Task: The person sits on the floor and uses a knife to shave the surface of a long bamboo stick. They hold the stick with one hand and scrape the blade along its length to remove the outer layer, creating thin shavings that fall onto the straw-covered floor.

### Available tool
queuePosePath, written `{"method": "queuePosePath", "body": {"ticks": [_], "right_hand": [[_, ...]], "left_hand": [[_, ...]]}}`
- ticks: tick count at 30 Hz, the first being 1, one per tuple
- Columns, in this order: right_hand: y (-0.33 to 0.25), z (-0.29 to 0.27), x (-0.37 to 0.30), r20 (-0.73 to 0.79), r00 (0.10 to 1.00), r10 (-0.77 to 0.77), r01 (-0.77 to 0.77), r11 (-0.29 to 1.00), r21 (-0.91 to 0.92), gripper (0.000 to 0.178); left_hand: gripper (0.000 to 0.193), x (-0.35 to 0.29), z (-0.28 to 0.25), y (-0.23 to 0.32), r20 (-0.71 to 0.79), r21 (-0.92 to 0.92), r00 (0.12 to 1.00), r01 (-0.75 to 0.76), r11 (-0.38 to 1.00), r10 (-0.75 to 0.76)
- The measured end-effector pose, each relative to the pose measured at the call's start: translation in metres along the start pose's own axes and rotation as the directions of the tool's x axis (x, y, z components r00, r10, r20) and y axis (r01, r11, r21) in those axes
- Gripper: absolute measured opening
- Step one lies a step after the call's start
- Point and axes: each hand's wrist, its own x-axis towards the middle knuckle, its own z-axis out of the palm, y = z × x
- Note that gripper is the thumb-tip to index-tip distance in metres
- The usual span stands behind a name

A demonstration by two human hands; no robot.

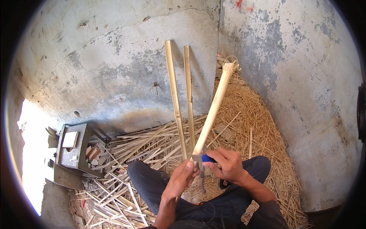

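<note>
The long, pale bamboo strip [212, 114] looks smooth and matt; the blue, rounded tool handle [207, 158] looks like plastic. The mottled grey wall [114, 65] is rough and flaking, the dark trousers [145, 185] matt cloth, the heaped yellow shavings [248, 105] coarse and woody.

Weathered walls [114, 65] around a floor of shavings and strips
A heap of straw-coloured shavings [268, 133] spreads along the foot of the right-hand wall [316, 103], while loose pale strips [118, 200] lie crisscrossed to the left; near them stands a small dark box-like stand [78, 157] bearing a pale square [70, 139], with broken rubble [95, 154] beside it. A bright opening [32, 152] shows at far left, a red scrap [83, 203] lies low on the floor, and red smudges [239, 4] mark the wall's top.
</note>
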Motion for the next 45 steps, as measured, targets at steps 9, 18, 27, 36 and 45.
{"method": "queuePosePath", "body": {"ticks": [9,18,27,36,45], "right_hand": [[-0.005,-0.004,0.004,0.039,0.999,-0.024,0.027,0.996,-0.086,0.03],[-0.002,-0.01,0.007,0.002,0.998,0.065,-0.063,0.978,-0.198,0.027],[0.073,-0.036,0.015,-0.281,0.903,0.324,-0.345,0.938,-0.027,0.032],[0.011,0.014,-0.024,0.072,0.996,0.048,-0.046,0.999,-0.019,0.032],[0.001,0.013,-0.016,0.06,0.997,0.051,-0.046,0.996,-0.082,0.03]], "left_hand": [[0.036,0.002,0.005,-0.004,-0.073,0.607,0.954,-0.189,0.772,0.291],[0.031,0.001,0.012,-0.001,-0.211,0.693,0.954,-0.008,0.721,0.213],[0.041,-0.025,-0.006,-0.04,-0.217,0.686,0.974,0.103,0.72,0.067],[0.038,-0.006,0.006,-0.016,-0.148,0.73,0.966,-0.038,0.682,0.212],[0.036,0.002,0.009,-0.021,-0.152,0.771,0.94,-0.081,0.631,0.306]]}}
